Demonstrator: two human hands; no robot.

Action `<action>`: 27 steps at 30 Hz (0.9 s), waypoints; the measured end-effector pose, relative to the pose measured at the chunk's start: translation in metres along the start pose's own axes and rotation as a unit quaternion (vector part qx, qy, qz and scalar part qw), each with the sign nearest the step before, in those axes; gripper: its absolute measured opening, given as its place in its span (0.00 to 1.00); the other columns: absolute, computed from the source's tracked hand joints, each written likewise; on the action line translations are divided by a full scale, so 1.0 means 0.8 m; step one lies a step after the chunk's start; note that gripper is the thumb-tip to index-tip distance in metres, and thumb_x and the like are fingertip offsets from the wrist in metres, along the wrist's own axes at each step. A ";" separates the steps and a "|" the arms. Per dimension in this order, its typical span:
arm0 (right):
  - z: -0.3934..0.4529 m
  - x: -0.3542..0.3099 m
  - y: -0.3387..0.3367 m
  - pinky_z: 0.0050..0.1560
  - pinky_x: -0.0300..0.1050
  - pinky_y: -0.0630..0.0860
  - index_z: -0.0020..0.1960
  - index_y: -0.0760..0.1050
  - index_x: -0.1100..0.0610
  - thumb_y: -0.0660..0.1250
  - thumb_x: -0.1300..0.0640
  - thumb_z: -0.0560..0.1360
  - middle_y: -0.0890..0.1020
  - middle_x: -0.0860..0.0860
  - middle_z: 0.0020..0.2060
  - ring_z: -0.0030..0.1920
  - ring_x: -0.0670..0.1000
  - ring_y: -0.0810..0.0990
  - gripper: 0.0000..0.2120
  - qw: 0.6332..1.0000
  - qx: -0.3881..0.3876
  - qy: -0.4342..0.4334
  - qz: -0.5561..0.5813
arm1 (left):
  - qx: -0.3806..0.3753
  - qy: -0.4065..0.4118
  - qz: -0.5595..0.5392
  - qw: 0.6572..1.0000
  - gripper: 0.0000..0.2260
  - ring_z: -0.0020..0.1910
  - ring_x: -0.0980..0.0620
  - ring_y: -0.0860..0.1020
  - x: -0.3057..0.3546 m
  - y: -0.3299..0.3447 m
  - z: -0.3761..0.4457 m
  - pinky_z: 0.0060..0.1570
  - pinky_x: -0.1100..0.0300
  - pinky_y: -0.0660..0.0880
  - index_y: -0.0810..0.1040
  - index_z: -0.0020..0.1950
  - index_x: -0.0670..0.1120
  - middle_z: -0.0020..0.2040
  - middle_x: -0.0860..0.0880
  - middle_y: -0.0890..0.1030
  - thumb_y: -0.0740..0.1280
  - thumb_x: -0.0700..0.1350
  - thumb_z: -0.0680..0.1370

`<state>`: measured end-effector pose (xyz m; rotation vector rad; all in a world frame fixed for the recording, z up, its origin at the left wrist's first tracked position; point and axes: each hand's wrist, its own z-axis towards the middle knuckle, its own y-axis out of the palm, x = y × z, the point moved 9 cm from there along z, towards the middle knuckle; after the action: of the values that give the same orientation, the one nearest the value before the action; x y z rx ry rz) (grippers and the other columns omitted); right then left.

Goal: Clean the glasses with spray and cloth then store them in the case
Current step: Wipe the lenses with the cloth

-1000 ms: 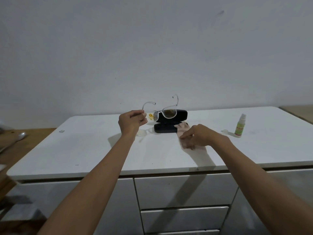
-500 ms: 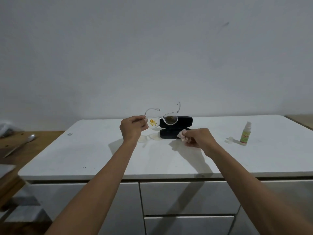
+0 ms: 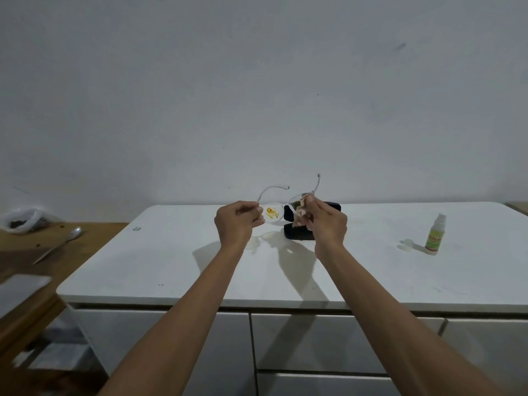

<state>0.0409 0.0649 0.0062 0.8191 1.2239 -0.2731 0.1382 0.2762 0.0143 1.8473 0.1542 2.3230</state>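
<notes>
My left hand (image 3: 237, 224) pinches the clear-framed glasses (image 3: 274, 214) at their left corner and holds them above the white counter (image 3: 200, 261). The left lens carries a yellow smear. My right hand (image 3: 327, 221) grips a pale pink cloth (image 3: 301, 208) and presses it against the right lens. Behind my right hand lies the black glasses case (image 3: 300, 232), partly hidden. A small spray bottle (image 3: 435, 234) with a green label stands upright at the right, its clear cap (image 3: 406, 244) lying beside it.
A wooden table (image 3: 25, 252) at the left holds a spoon (image 3: 61, 242) and a plastic bag (image 3: 21, 220). Drawer fronts (image 3: 328, 344) run below the counter's front edge. A grey wall rises behind.
My right hand lifted the cloth off the counter and brought it up onto the right lens. My left hand kept hold of the glasses, raised slightly.
</notes>
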 end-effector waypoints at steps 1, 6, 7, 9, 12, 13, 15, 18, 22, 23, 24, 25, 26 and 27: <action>-0.001 -0.004 0.001 0.45 0.48 0.83 0.38 0.87 0.56 0.73 0.56 0.78 0.81 0.54 0.30 0.33 0.57 0.78 0.10 0.999 0.010 -0.028 -0.030 | 0.001 -0.004 -0.003 1.000 0.05 0.34 0.46 0.84 0.001 -0.001 -0.001 0.41 0.59 0.84 0.84 0.47 0.34 0.38 0.40 0.84 0.75 0.30 0.72; -0.001 -0.008 0.014 0.54 0.57 0.83 0.34 0.83 0.55 0.65 0.52 0.77 0.84 0.58 0.29 0.36 0.60 0.86 0.16 0.984 -0.003 -0.093 -0.155 | 0.019 -0.021 -0.014 1.000 0.05 0.34 0.46 0.85 0.006 -0.013 -0.003 0.40 0.62 0.83 0.85 0.47 0.35 0.39 0.40 0.85 0.75 0.31 0.72; -0.002 -0.009 0.015 0.55 0.58 0.82 0.35 0.84 0.54 0.65 0.53 0.77 0.85 0.56 0.29 0.37 0.59 0.86 0.15 0.981 -0.005 -0.100 -0.163 | 0.020 -0.022 -0.014 0.999 0.05 0.34 0.45 0.85 0.006 -0.014 -0.002 0.40 0.62 0.83 0.85 0.46 0.36 0.39 0.39 0.85 0.75 0.31 0.72; -0.002 -0.011 0.013 0.58 0.55 0.82 0.44 0.88 0.50 0.70 0.55 0.76 0.88 0.50 0.34 0.43 0.55 0.87 0.08 0.984 0.015 -0.095 -0.147 | 0.016 -0.025 -0.012 0.999 0.05 0.35 0.44 0.85 0.008 -0.015 -0.004 0.39 0.63 0.82 0.84 0.47 0.35 0.40 0.39 0.85 0.75 0.31 0.72; 0.004 -0.005 0.009 0.57 0.60 0.82 0.51 0.88 0.52 0.75 0.58 0.73 0.89 0.48 0.41 0.46 0.54 0.88 0.07 0.993 0.035 -0.072 -0.087 | 0.004 -0.026 -0.015 1.000 0.06 0.35 0.44 0.85 0.011 -0.011 -0.009 0.40 0.61 0.82 0.84 0.48 0.34 0.39 0.38 0.85 0.75 0.31 0.72; 0.006 -0.003 0.010 0.55 0.63 0.83 0.49 0.87 0.53 0.74 0.58 0.73 0.89 0.48 0.39 0.42 0.55 0.87 0.06 0.995 0.031 -0.068 -0.072 | -0.002 -0.024 -0.018 1.000 0.05 0.34 0.44 0.85 0.012 -0.009 -0.010 0.42 0.60 0.83 0.84 0.47 0.34 0.39 0.38 0.85 0.75 0.31 0.72; 0.007 -0.001 0.013 0.52 0.65 0.83 0.47 0.86 0.52 0.73 0.60 0.74 0.87 0.48 0.34 0.34 0.55 0.85 0.05 0.996 0.032 -0.065 -0.053 | -0.006 -0.017 -0.024 1.000 0.05 0.33 0.45 0.84 0.017 -0.006 -0.012 0.43 0.59 0.83 0.84 0.47 0.35 0.38 0.39 0.84 0.75 0.30 0.72; 0.004 -0.006 0.009 0.57 0.57 0.82 0.46 0.87 0.51 0.75 0.59 0.73 0.86 0.41 0.34 0.40 0.47 0.85 0.05 0.993 0.068 -0.078 -0.050 | -0.006 -0.006 -0.028 1.000 0.05 0.33 0.45 0.84 0.023 -0.001 -0.012 0.41 0.60 0.83 0.85 0.46 0.36 0.38 0.40 0.85 0.75 0.30 0.71; 0.009 0.003 0.007 0.61 0.50 0.82 0.51 0.87 0.57 0.75 0.62 0.73 0.88 0.48 0.45 0.51 0.50 0.87 0.08 0.992 0.113 -0.049 0.030 | -0.008 0.004 -0.034 0.999 0.05 0.33 0.45 0.84 0.028 0.004 -0.016 0.39 0.61 0.82 0.85 0.46 0.35 0.39 0.38 0.85 0.75 0.30 0.71; 0.011 0.006 0.007 0.58 0.48 0.83 0.51 0.87 0.58 0.76 0.63 0.73 0.88 0.50 0.46 0.51 0.52 0.87 0.08 0.990 0.126 -0.036 0.059 | -0.009 0.008 -0.038 0.999 0.05 0.33 0.45 0.84 0.029 0.006 -0.018 0.39 0.60 0.83 0.85 0.46 0.35 0.40 0.38 0.85 0.75 0.29 0.71; 0.011 0.008 0.008 0.52 0.46 0.84 0.51 0.87 0.58 0.76 0.64 0.73 0.88 0.52 0.47 0.50 0.53 0.87 0.07 0.987 0.134 -0.026 0.089 | -0.008 0.012 -0.042 0.999 0.05 0.34 0.45 0.84 0.031 0.007 -0.019 0.39 0.60 0.83 0.85 0.46 0.34 0.40 0.37 0.85 0.75 0.29 0.71; 0.012 0.009 0.011 0.46 0.44 0.84 0.50 0.87 0.59 0.77 0.65 0.72 0.88 0.53 0.48 0.47 0.54 0.88 0.07 0.984 0.137 -0.021 0.108 | -0.006 0.016 -0.046 0.999 0.05 0.35 0.45 0.84 0.032 0.007 -0.019 0.39 0.60 0.83 0.85 0.46 0.34 0.40 0.37 0.85 0.75 0.29 0.71; 0.013 0.008 0.014 0.40 0.42 0.83 0.50 0.86 0.59 0.77 0.65 0.73 0.88 0.54 0.48 0.43 0.53 0.87 0.07 0.984 0.132 -0.021 0.116 | -0.001 0.019 -0.046 0.999 0.05 0.35 0.44 0.84 0.034 0.006 -0.018 0.39 0.60 0.83 0.85 0.46 0.35 0.41 0.36 0.85 0.75 0.29 0.71; 0.012 0.007 0.018 0.36 0.42 0.81 0.50 0.86 0.60 0.77 0.65 0.73 0.88 0.54 0.47 0.38 0.50 0.86 0.07 0.986 0.122 -0.022 0.107 | 0.005 0.020 -0.045 0.999 0.05 0.36 0.44 0.84 0.034 0.003 -0.017 0.39 0.61 0.83 0.85 0.46 0.35 0.42 0.35 0.85 0.76 0.29 0.71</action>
<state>0.0585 0.0692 0.0077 1.1440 1.0633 -0.2669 0.1190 0.2798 0.0380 1.7612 0.2501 2.3034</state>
